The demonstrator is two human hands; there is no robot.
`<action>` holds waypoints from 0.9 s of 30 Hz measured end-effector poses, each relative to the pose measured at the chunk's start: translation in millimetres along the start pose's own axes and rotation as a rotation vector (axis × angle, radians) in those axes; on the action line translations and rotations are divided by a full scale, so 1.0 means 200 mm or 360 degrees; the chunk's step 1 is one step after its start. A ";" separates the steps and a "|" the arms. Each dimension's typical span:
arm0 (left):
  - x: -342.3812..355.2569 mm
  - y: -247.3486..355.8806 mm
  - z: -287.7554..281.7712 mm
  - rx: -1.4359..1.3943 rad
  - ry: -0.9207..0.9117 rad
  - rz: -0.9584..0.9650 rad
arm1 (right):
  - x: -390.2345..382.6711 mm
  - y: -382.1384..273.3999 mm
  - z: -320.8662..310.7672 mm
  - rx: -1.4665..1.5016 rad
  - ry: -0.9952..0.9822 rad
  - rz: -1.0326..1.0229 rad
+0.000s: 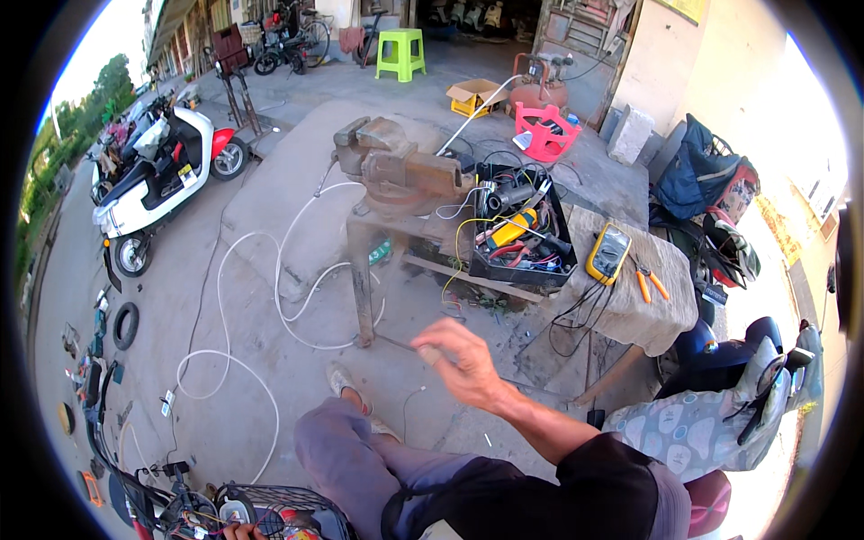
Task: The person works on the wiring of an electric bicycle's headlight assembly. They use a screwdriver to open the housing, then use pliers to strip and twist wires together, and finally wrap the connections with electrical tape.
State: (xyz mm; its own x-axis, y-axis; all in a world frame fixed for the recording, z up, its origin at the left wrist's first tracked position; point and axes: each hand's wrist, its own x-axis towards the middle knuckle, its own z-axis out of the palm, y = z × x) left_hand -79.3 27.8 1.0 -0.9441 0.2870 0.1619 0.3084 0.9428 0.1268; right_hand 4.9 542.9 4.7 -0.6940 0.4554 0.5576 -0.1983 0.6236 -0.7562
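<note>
My right hand (461,362) hangs in the air over the concrete in front of the workbench, its fingers loosely bent and nothing visible in them. My left hand (241,532) shows only as fingertips at the bottom edge, beside a bundle of loose wires (193,515) and the black basket (297,495) of a bike; what it touches is hidden. On the bench stands a rusty vise (405,171). Right of it, a black tool box (526,270) holds a yellow clamp meter (511,229), pliers and wires. A yellow multimeter (608,254) and orange-handled pliers (650,281) lie on a cloth (652,315).
A white hose (228,315) loops over the ground at left. Beyond are a white scooter (162,180), a green stool (400,54), a red stool (545,132) and an air compressor (540,90). A scooter with a patterned cover (684,432) stands close at right.
</note>
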 end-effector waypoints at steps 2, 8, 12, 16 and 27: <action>0.01 0.00 0.03 -0.0019 0.0017 0.0024 | -0.03 0.03 -0.17 -0.0135 0.0119 0.0075; 0.02 -0.02 0.09 -0.0041 0.0132 0.0097 | -0.08 0.06 -0.47 -0.0348 0.0345 0.0097; 0.03 0.00 0.06 0.0009 0.0119 0.0079 | -0.07 0.08 -0.57 -0.0425 0.0462 0.0122; 0.02 -0.04 0.08 -0.0081 0.0107 0.0064 | -0.02 0.08 -0.67 -0.0565 0.0547 0.0049; 0.03 -0.05 0.09 -0.0144 0.0032 0.0054 | 0.17 0.16 -0.89 -0.0774 0.0760 0.0100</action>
State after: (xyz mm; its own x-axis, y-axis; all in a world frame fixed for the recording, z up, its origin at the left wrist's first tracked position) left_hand -89.9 23.3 -16.7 -0.9308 0.3143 0.1869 0.3502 0.9131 0.2086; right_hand 98.8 690.6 60.7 -0.2906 0.6606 0.6922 0.2430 0.7507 -0.6143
